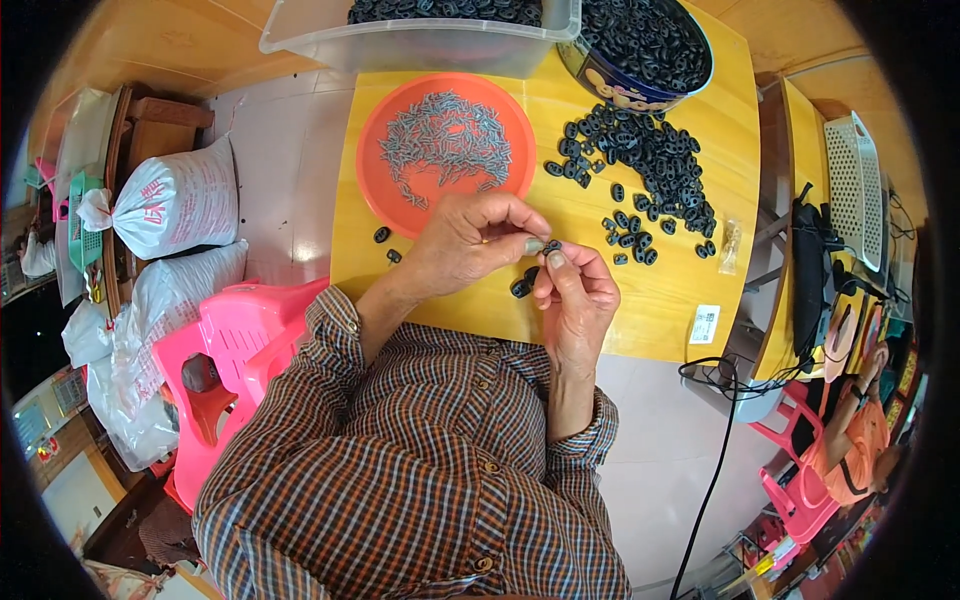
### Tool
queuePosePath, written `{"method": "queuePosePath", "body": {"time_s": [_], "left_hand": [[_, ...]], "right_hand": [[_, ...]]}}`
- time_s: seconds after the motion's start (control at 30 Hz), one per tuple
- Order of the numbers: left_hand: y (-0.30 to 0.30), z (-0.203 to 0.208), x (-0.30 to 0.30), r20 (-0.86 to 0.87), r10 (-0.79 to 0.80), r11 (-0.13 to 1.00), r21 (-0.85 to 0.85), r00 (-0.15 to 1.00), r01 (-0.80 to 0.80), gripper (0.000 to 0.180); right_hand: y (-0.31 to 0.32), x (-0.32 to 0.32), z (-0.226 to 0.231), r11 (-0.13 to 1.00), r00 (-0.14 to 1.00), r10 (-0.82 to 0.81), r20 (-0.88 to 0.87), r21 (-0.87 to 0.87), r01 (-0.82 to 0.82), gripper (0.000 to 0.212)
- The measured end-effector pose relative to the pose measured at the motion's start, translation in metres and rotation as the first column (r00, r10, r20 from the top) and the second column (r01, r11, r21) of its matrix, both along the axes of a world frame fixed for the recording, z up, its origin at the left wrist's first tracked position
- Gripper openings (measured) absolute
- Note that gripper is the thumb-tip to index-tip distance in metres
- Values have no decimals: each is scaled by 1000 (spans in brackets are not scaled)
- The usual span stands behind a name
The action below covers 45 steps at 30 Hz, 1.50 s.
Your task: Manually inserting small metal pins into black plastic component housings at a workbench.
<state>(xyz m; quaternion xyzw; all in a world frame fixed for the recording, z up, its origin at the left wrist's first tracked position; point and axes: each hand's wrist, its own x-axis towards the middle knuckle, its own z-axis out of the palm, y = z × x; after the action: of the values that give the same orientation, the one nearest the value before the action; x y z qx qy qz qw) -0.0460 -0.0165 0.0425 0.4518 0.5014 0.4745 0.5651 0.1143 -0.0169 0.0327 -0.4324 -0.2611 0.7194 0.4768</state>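
Near the front of the yellow table (440, 312), both hands meet over a small black two-hole plastic cord lock (552, 246). My right hand (582, 298) is closed, pinching it between thumb and fingertips. Pressed against it from the left are the thumb and index finger of my left hand (470, 240), closed in a pinch; whatever lies between them is too small to make out. Under the hands, another black piece (520, 288) rests on the table. An orange round tray (372, 190) beyond my left hand holds many thin grey spring-like pieces (445, 140).
A heap of black cord locks (660, 165) spreads across the right side. Behind stand a clear plastic bin (420, 48) and a round tin (620, 88), both filled with black parts. A pink chair (240, 340) and white sacks (180, 200) are left; a black cable (715, 460) hangs right.
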Motion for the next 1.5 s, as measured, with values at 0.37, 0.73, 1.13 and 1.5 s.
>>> {"method": "queuePosePath", "body": {"time_s": [0.37,0.73,1.13,1.5], "left_hand": [[0,1,1,-40,-10,1000,-4,999,10,14],[0,1,2,-104,-26,998,53,994,31,13],[0,1,4,-155,-30,998,51,987,38,14],[4,-3,9,-45,-50,994,100,998,55,18]], "right_hand": [[-1,-2,1,1000,999,-16,34,1,16,6],[-6,-3,6,992,980,-81,181,108,62,6],[-8,1,12,946,916,-93,391,321,-41,3],[-3,7,19,987,962,-3,273,156,-41,12]]}}
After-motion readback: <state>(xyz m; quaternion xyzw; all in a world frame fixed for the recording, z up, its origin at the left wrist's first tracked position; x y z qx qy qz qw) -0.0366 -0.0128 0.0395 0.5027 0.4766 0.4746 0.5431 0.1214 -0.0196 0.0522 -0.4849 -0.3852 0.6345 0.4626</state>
